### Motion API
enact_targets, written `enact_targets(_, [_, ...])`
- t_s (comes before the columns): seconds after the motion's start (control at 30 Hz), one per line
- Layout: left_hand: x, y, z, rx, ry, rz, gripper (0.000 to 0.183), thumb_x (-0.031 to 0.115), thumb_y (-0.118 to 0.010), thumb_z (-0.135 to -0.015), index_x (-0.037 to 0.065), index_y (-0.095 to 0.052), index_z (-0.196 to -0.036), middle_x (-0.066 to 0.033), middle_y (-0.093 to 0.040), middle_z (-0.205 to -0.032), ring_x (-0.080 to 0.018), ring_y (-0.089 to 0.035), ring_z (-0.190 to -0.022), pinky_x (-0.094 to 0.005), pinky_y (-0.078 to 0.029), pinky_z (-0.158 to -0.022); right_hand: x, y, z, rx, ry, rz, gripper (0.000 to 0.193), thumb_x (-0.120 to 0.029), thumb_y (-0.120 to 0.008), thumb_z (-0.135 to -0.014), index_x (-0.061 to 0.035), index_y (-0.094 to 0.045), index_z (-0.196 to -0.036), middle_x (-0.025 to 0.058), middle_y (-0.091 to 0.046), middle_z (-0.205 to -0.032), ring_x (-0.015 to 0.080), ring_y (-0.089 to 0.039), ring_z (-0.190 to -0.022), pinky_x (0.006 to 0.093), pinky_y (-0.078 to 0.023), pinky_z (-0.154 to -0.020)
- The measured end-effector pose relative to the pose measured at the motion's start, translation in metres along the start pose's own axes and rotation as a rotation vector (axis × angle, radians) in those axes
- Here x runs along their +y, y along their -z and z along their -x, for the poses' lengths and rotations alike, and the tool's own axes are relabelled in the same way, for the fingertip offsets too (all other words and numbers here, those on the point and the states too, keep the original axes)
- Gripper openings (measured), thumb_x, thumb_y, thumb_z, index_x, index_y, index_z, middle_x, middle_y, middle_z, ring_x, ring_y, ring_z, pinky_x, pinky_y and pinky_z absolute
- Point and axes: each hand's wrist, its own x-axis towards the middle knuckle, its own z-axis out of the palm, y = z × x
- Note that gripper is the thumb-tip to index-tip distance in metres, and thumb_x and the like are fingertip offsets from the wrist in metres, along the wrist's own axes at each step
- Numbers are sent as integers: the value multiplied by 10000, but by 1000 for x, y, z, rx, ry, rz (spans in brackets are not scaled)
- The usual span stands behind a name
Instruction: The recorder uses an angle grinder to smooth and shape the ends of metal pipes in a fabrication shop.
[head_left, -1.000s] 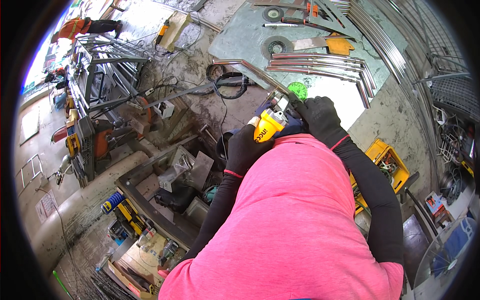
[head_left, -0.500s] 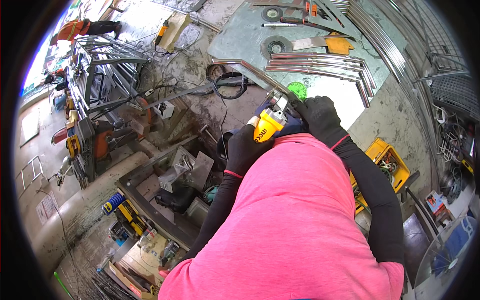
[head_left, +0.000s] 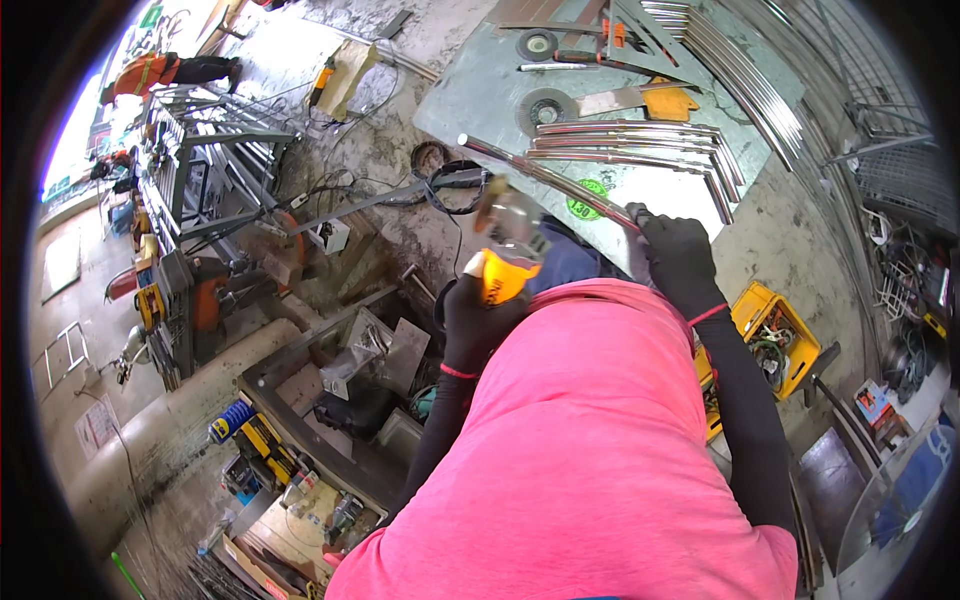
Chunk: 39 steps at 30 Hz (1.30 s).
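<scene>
Beside the near edge of the table (head_left: 465, 105), the left hand (head_left: 472, 322) wraps the grinder (head_left: 510, 279), its blurred head seemingly just apart from 1 tube (head_left: 550, 178). That tube slants along the edge to the right hand (head_left: 682, 262), fingers closed round it; floor (head_left: 775, 235) separates table and yellow crate (head_left: 803, 350).

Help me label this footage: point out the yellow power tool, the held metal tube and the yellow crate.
Yellow power tool (head_left: 508, 274), head view: housing.
Held metal tube (head_left: 548, 181), head view: middle.
Yellow crate (head_left: 803, 358), head view: right wall.

Two gloved hands (head_left: 683, 268), one held grinder (head_left: 508, 277)
</scene>
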Motion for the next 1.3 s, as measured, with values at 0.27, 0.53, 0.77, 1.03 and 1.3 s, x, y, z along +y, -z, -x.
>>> enact_targets(0.27, [17, 46, -25, 254, 19, 238, 391, 7, -772, -933, -7, -684, -1314, -30, -751, -1060, -108, -708, -883, -285, -571, -794, 4, 2, 15, 153, -141, 85, 261, -240, -742, -960, -156, -758, -1207, 88, -711, -997, 318, -694, -920, 484, -511, -865])
enact_targets(0.53, [17, 80, -66, 335, -7, 387, 303, 116, -752, -1012, -34, -675, -1263, -109, -795, -1102, -189, -771, -925, -338, -609, -834, -11, -13, -24, 167, -83, 123, 303, -214, -751, -922, -151, -756, -1219, 85, -716, -1005, 310, -705, -929, 485, -517, -893])
enact_targets(0.77, [28, 104, -82, 278, -8, 353, 318, 156, -772, -1018, -34, -687, -1258, -94, -799, -1057, -179, -766, -904, -322, -596, -808, -20, -8, -38, 148, -42, 101, 324, -191, -751, -901, -138, -757, -1221, 89, -730, -1073, 305, -713, -978, 480, -513, -894])
enact_targets(1.03, [33, 133, -112, 163, -4, 206, 306, 132, -807, -990, 10, -721, -1258, -24, -768, -1014, -112, -716, -860, -287, -561, -757, -82, 35, -59, 352, -283, -119, 465, -181, -850, -914, -85, -730, -1353, 172, -738, -1232, 397, -709, -1106, 507, -561, -966])
enact_targets(1.3, [94, 135, -137, -250, -118, -28, 633, 104, -846, -870, -1, -576, -1432, -99, -745, -1125, -166, -718, -934, -359, -603, -793, -244, -10, -206, -232, -356, -1996, 413, -339, -804, -1055, -61, -682, -1334, 30, -728, -1120, 102, -691, -977, 325, -585, -866])
